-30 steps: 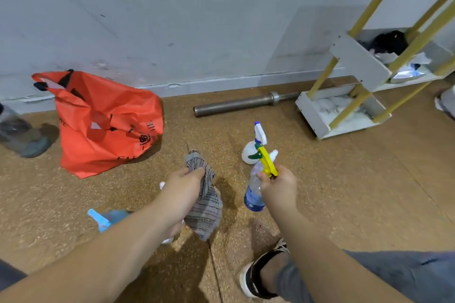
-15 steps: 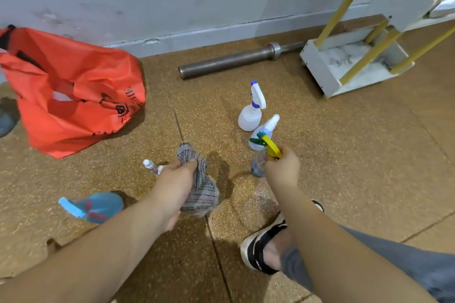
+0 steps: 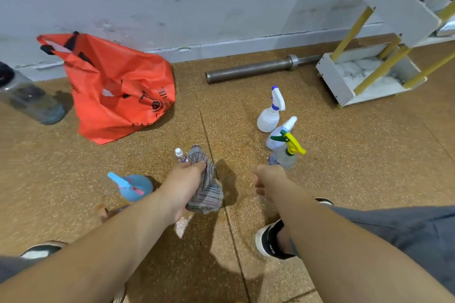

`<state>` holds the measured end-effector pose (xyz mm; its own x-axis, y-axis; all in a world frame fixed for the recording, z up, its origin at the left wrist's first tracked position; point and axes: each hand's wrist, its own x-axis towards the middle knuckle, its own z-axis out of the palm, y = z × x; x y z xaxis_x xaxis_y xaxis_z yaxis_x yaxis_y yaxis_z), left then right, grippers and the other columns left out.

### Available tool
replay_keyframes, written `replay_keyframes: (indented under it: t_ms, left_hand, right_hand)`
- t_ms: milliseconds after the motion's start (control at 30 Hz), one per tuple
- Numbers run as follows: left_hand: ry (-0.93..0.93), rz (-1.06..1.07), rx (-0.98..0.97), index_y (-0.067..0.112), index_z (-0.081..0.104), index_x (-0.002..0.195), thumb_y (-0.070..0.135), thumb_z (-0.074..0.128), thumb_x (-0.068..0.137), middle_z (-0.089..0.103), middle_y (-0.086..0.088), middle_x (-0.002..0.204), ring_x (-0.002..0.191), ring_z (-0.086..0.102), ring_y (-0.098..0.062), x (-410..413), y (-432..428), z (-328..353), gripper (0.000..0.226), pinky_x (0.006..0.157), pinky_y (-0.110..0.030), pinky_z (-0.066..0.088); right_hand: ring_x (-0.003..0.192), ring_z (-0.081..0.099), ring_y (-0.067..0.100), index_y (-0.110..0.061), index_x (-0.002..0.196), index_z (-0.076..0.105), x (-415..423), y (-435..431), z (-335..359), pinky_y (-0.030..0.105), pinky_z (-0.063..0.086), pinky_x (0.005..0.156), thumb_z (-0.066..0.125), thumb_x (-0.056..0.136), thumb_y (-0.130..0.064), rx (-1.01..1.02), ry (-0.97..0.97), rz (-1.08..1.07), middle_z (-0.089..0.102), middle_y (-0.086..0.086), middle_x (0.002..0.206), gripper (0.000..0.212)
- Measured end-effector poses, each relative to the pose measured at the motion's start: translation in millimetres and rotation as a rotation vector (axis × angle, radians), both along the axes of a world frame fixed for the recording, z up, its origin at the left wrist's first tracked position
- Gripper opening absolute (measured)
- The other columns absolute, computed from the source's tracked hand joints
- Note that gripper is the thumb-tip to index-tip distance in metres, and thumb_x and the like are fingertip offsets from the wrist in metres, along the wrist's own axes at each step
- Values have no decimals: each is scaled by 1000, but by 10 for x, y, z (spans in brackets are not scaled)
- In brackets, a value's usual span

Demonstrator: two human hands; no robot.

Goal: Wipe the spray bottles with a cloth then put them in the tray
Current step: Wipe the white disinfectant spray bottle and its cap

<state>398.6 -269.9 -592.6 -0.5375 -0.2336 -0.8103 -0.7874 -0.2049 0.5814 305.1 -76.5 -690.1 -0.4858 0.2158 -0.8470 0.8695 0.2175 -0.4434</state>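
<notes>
Looking down past both forearms, we see the left hand [image 3: 183, 184] clenched around a striped grey cloth [image 3: 205, 187], which hangs bunched below the fist and to its right. A small bottle [image 3: 179, 155] with a white cap shows just above that fist; whether the hand touches it we cannot tell. To the left of the hand, a blue spray bottle [image 3: 134, 187] lies on its side on the speckled floor [image 3: 357, 155]. The right hand [image 3: 268, 178] holds nothing — its fingers are loosely curled, and it sits just below and to the left of a clear spray bottle [image 3: 285, 155] with a yellow-and-green trigger, close by but apart from it. Directly behind this bottle stand two white spray bottles in a row: one [image 3: 279, 134] touching or overlapping it in view, the other [image 3: 270, 113], with purple trim, a little farther back. Beyond them, to the right, the white tray [image 3: 330, 79] forms the lowest level of a yellow-legged rack — well apart from every bottle. A steel bar [image 3: 251, 69] lies along the wall, and an orange bag [image 3: 118, 88] slumps at the left.
</notes>
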Motion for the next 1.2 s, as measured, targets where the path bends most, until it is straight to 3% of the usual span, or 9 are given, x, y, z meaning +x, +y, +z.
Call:
replay_keyframes:
  t_ms: [133, 300, 367, 500, 600, 667, 833, 1000, 1200]
  left_hand:
    - [-27, 60, -51, 29, 53, 142, 62, 67, 71, 66, -7, 135, 121, 64, -34, 358, -357, -268, 80, 109, -53, 49]
    - [-72, 28, -114, 17, 54, 141, 43, 59, 99, 52, 11, 127, 130, 49, -27, 897, -557, 353, 49, 118, -39, 35]
    - [-110, -2, -150, 13, 62, 130, 35, 58, 103, 55, 4, 104, 111, 57, -24, 1147, -683, 305, 35, 110, -39, 45]
    - [-160, -59, -194, 23, 68, 116, 33, 65, 86, 72, -10, 108, 91, 69, -23, 1468, -905, 228, 32, 87, -33, 60]
    - [-184, -29, -223, 10, 67, 99, 9, 57, 90, 66, -6, 67, 56, 60, -18, 1547, -1147, 212, 13, 50, -23, 48]
    - [-237, -51, -280, 8, 61, 80, 4, 55, 83, 56, -3, 54, 42, 52, -15, 1568, -1302, 194, 9, 42, -20, 38]
    - [-405, -421, -381, 9, 53, 64, 20, 53, 70, 51, -3, 64, 55, 43, -16, 1619, -1519, 95, 13, 44, -24, 32]
    - [-289, -266, -365, 14, 64, 82, 19, 59, 81, 65, -6, 80, 75, 60, -22, 1589, -1638, -32, 7, 65, -30, 46]
    - [-235, -350, -365, 25, 60, 82, 28, 77, 84, 63, 5, 80, 74, 61, -10, 1529, -1573, -197, 18, 55, -21, 43]
  right_hand:
    - [52, 47, 12, -9, 109, 66, 159, -531, 199, 20, 38, 40, 63, 101, -18, -141, -13, 351, 58, 1, 74, 12]
    - [62, 54, 16, -7, 114, 66, 446, -1170, 432, 23, 42, 50, 65, 101, -25, -140, 65, 605, 63, 5, 83, 22]
    - [60, 52, 16, -6, 115, 63, 563, -1376, 430, 24, 42, 46, 65, 101, -24, -122, 62, 668, 63, 9, 88, 23]
    - [60, 54, 21, -5, 105, 59, 839, -1665, 384, 26, 39, 42, 61, 103, -21, -112, 73, 750, 60, 13, 83, 17]
    - [66, 61, 26, -14, 90, 63, 964, -1763, 266, 33, 46, 53, 61, 99, -16, -72, 225, 772, 66, 11, 79, 10]
    - [62, 60, 25, -19, 81, 68, 983, -1790, 213, 34, 47, 59, 60, 91, -11, -4, 352, 780, 68, 7, 71, 15]
    - [60, 57, 20, -23, 89, 67, 1021, -2024, 134, 30, 45, 49, 57, 97, -9, -129, 323, 869, 66, 7, 76, 18]
    - [54, 55, 17, -15, 105, 68, 1110, -2187, -40, 25, 44, 41, 57, 101, -20, -188, 179, 1031, 65, 10, 79, 12]
    - [47, 49, 14, -15, 104, 71, 1216, -2116, -145, 23, 40, 39, 39, 96, 2, -86, 48, 1120, 64, 11, 78, 37]
